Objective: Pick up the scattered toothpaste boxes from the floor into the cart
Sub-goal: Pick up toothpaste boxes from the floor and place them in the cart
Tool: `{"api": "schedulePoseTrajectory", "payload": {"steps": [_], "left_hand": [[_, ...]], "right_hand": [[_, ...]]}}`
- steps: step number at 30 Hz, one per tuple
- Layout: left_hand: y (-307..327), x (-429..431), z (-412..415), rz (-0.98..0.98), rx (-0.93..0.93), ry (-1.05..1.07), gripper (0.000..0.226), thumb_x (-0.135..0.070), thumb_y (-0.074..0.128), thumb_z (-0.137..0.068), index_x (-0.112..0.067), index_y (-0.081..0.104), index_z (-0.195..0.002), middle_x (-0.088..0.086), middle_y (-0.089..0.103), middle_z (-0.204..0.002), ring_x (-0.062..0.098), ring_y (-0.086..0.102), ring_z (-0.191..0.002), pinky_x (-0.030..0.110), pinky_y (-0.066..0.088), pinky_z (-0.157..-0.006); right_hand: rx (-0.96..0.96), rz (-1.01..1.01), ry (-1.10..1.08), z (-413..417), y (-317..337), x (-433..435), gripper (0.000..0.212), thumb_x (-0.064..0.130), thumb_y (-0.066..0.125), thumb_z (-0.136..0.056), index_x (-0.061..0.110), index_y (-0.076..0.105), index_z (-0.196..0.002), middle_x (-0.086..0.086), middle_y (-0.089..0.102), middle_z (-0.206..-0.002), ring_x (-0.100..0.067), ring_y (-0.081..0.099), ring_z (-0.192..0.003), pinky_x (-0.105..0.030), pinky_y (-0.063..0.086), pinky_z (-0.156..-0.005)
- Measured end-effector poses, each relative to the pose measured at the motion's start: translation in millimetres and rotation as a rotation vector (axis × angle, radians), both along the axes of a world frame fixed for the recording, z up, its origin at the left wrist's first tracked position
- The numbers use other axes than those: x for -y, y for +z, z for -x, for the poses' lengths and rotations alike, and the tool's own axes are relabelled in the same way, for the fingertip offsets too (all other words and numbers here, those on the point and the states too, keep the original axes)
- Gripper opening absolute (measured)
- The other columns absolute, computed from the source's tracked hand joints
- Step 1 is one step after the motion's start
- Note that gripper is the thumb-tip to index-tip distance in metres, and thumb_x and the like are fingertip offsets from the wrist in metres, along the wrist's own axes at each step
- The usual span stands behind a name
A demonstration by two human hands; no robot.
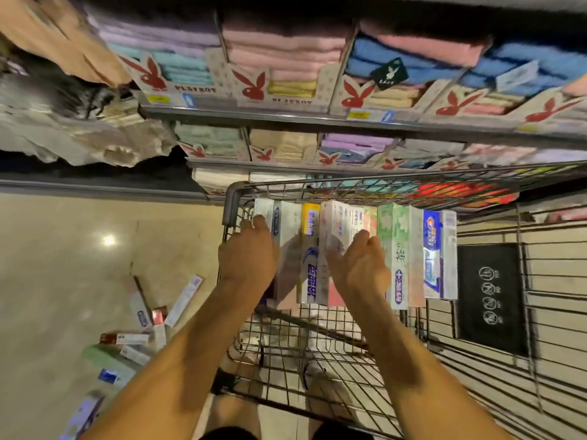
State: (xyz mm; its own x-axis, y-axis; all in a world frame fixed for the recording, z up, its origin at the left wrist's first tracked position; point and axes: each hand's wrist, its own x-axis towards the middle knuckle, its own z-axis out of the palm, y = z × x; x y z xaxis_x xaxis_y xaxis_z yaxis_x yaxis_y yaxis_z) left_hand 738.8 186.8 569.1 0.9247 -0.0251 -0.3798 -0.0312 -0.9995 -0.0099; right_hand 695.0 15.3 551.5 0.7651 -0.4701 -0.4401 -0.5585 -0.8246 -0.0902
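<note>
- A person leans over a grey metal wire shopping cart [233,201] in a store aisle, both bare forearms reaching into its basket.
- A row of long cardboard toothpaste boxes [403,255], white, green, blue and pink, sits side by side at the cart's far end, packed against one another.
- The left hand [247,252] is at the left end of the row, thumb on the outermost white box. Its fingers are hidden behind the hand, so whether it grips cannot be told.
- The right hand [362,265] hovers over the middle of the row, palm turned inward, fingers loosely bent and holding nothing.
- More scattered toothpaste boxes [149,312], red, white, green and blue, lie strewn on the glossy beige tiled floor [63,281] to the cart's left, some overlapping.
- A bright spot of reflected light [108,240] shines on the tiles.
- Beyond the cart, metal store shelves [286,117] carry folded pastel towels [279,52] in cardboard display trays marked with red rabbit heads.
- A black printed panel [490,296] hangs on the cart's right side.
</note>
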Motion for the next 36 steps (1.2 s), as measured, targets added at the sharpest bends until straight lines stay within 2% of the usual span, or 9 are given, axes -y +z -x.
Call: {"api": "schedulePoseTrajectory", "payload": {"steps": [3,6,12,17,20,23,26,32,36], "left_hand": [[60.3,3.0,-8.5,-0.064,0.125,-0.049,0.037,-0.041,0.056,-0.095,-0.017,0.052,-0.123,0.006,0.063,-0.107,0.024,0.068,-0.085,0.033,0.043,-0.062],[128.1,7.4,-17.8,0.015,0.104,-0.046,0.033,-0.033,0.05,-0.098,-0.017,0.046,-0.126,0.007,0.057,-0.119,0.03,0.064,-0.101,0.037,0.036,-0.067],[275.0,7.4,-8.1,-0.046,0.306,-0.1,0.032,-0.038,0.052,-0.096,-0.016,0.051,-0.119,0.007,0.061,-0.114,0.029,0.066,-0.097,0.037,0.049,-0.07],[361.8,-13.0,9.3,-0.085,0.418,-0.034,0.032,-0.037,0.051,-0.097,-0.016,0.052,-0.122,0.007,0.06,-0.114,0.029,0.062,-0.101,0.037,0.044,-0.068],[400.5,-37.2,30.6,-0.095,0.412,0.054,0.036,-0.037,0.049,-0.099,-0.015,0.052,-0.127,0.009,0.061,-0.115,0.032,0.06,-0.104,0.042,0.047,-0.077],[429.2,-73.3,61.6,-0.109,0.417,0.165,0.04,-0.039,0.051,-0.098,-0.013,0.049,-0.13,0.012,0.059,-0.122,0.034,0.056,-0.113,0.047,0.045,-0.09],[443.4,-120.0,102.7,-0.128,0.463,0.295,0.04,-0.039,0.051,-0.097,-0.014,0.05,-0.128,0.01,0.058,-0.123,0.033,0.055,-0.115,0.048,0.042,-0.095],[437.5,-226.1,206.1,-0.21,0.494,0.574,0.03,-0.03,0.049,-0.094,-0.017,0.056,-0.12,0.008,0.062,-0.112,0.032,0.059,-0.103,0.043,0.044,-0.086],[418.0,-300.1,286.7,-0.229,0.472,0.749,0.032,-0.035,0.049,-0.095,-0.017,0.056,-0.119,0.006,0.061,-0.113,0.028,0.059,-0.101,0.039,0.041,-0.083]], "right_hand": [[0.136,-0.017,-0.007,-5.3,54.7,12.9,0.06,0.053,0.058,-0.095,0.01,0.044,-0.135,-0.009,0.054,-0.125,-0.029,0.054,-0.114,-0.038,0.048,-0.077],[0.103,-0.029,0.057,-15.4,122.7,31.1,0.059,0.052,0.057,-0.096,0.011,0.043,-0.136,-0.011,0.052,-0.132,-0.032,0.052,-0.123,-0.043,0.05,-0.085],[0.163,0.063,0.269,-21.7,275.2,54.9,0.068,0.058,0.056,-0.093,0.013,0.045,-0.144,-0.015,0.055,-0.138,-0.036,0.055,-0.125,-0.047,0.048,-0.097],[0.321,0.115,0.438,-32.7,374.1,39.7,0.06,0.058,0.054,-0.092,0.015,0.049,-0.135,-0.014,0.057,-0.134,-0.035,0.055,-0.123,-0.046,0.047,-0.095],[0.355,0.12,0.564,-37.6,412.6,11.8,0.06,0.059,0.053,-0.093,0.016,0.05,-0.134,-0.013,0.058,-0.134,-0.035,0.056,-0.124,-0.047,0.046,-0.096],[0.402,0.096,0.706,-40.1,435.1,-32.1,0.061,0.063,0.051,-0.093,0.016,0.051,-0.131,-0.013,0.06,-0.132,-0.035,0.057,-0.12,-0.047,0.046,-0.096],[0.401,0.052,0.831,-33.9,449.2,-91.7,0.06,0.061,0.051,-0.094,0.015,0.049,-0.132,-0.013,0.057,-0.135,-0.035,0.054,-0.124,-0.049,0.043,-0.099],[0.447,0.002,1.121,23.0,449.9,-228.6,0.061,0.063,0.052,-0.094,0.014,0.049,-0.132,-0.013,0.058,-0.132,-0.036,0.055,-0.121,-0.047,0.046,-0.093],[0.451,-0.02,1.299,75.1,441.8,-316.5,0.059,0.062,0.054,-0.093,0.014,0.049,-0.128,-0.011,0.057,-0.128,-0.035,0.055,-0.119,-0.045,0.046,-0.091]]}}
